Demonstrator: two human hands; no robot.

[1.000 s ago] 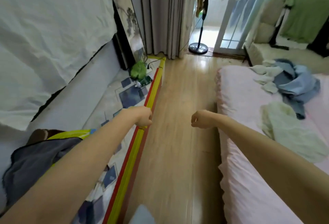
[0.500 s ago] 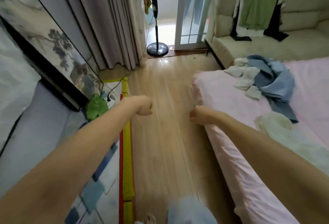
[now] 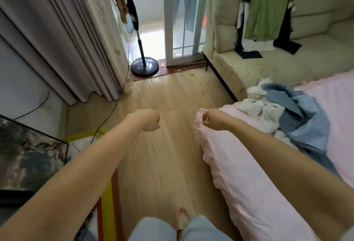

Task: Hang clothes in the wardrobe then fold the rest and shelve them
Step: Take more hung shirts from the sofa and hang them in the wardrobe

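Head view, looking forward and down. Wood floor (image 3: 164,145) running up the middle to a glass door (image 3: 183,20). Pink bed (image 3: 249,192) along the right side, cream sofa (image 3: 316,62) beyond its far end. Pale curtain (image 3: 72,39) hanging at upper left, framed picture (image 3: 28,154) leaning low on the left.

Green shirt (image 3: 266,7) hanging in front of the sofa back, dark garments (image 3: 287,35) draped beside it and trailing onto the seat. Blue garment (image 3: 302,118) crumpled on the bed near its far corner, white clothes (image 3: 262,108) bunched against its left edge, touching it (no wardrobe anywhere in view). Standing fan (image 3: 138,30) by the door, base on the threshold, cord trailing left along the curtain foot.

Both arms stretched straight ahead, bare, roughly level, well apart. Left hand (image 3: 151,120) over the floor, knuckles forward, fingers clenched into a fist, nothing held. Right hand (image 3: 210,120) over the near corner of the bed, fingers likewise curled tight, thumb tucked against them, gripping nothing visible; just above the pink sheet, contact not clear. Clothes pile lying beyond and to the right of that fist, apart from it.

Pale blue trouser legs (image 3: 153,229) at the bottom edge, one bare foot (image 3: 183,215) on the floor between them.
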